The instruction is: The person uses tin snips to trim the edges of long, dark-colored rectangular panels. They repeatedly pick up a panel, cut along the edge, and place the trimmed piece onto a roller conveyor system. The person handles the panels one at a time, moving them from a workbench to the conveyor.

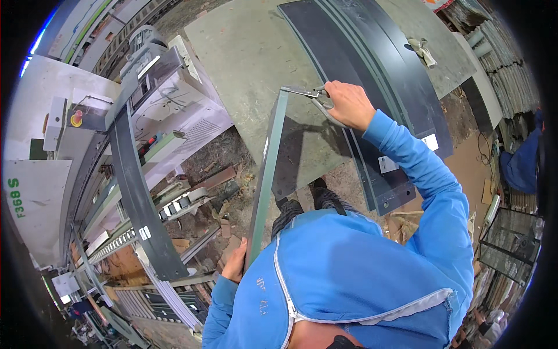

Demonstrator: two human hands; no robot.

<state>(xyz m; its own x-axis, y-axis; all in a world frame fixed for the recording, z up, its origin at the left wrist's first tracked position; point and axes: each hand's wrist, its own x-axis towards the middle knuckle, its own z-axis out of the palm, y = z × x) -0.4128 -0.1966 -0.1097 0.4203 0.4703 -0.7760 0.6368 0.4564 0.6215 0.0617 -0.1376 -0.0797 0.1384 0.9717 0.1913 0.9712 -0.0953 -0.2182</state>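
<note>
A long glass panel (267, 166) with a green edge stands tilted in front of my body, running from the lower middle up to the grey table top. My left hand (235, 263) grips its near part at the left side. My right hand (349, 106) is closed round the handles of metal pliers (305, 93), whose jaws are on the far top corner of the panel. The grey table top (226, 64) lies beyond, with several long dark panels (392, 70) on it to the right and a pale glove (425, 55) on those panels.
At the left stands a machine (168, 96) with a long dark strip (133, 186) along it and a white board (35, 215). Scraps (224, 177) litter the floor. Stacked sheets (500, 70) and dark blue cloth (520, 163) are at the right edge.
</note>
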